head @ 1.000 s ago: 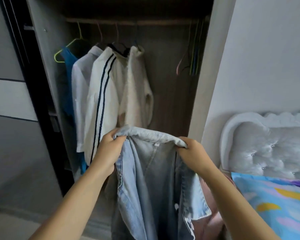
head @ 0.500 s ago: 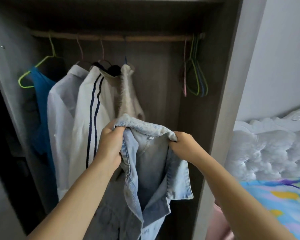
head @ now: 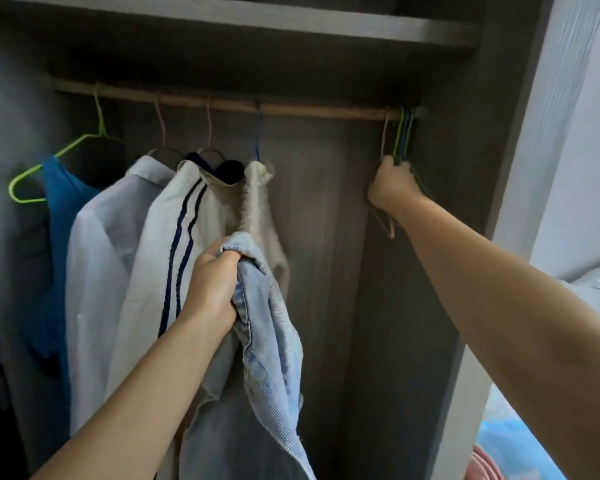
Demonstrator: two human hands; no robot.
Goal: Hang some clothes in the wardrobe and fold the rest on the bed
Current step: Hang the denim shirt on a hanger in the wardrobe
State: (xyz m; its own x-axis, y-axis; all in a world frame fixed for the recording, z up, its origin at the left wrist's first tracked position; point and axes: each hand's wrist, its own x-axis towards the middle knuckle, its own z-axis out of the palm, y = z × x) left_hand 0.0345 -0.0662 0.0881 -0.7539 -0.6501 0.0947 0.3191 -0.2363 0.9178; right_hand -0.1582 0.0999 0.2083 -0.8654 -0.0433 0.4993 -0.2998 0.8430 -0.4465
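Observation:
My left hand (head: 211,289) grips a light blue denim shirt (head: 267,368) by its bunched collar; the rest hangs down in front of the open wardrobe. My right hand (head: 392,183) reaches up to the right end of the wooden rail (head: 309,110) and grips a bunch of empty wire hangers (head: 403,133), pink, green and blue, that hang there. Their lower parts are hidden behind the hand.
On the rail's left half hang a blue top (head: 61,202) on a green hanger, a white shirt (head: 101,244), a white jacket with dark stripes (head: 174,237) and a cream garment (head: 257,209). A shelf (head: 291,22) runs above. The bed's colourful cover (head: 510,441) shows at lower right.
My right hand has let go of the denim shirt and risen to the empty hangers at the rail's right end. The left hand alone holds the shirt. The view has moved closer to the wardrobe.

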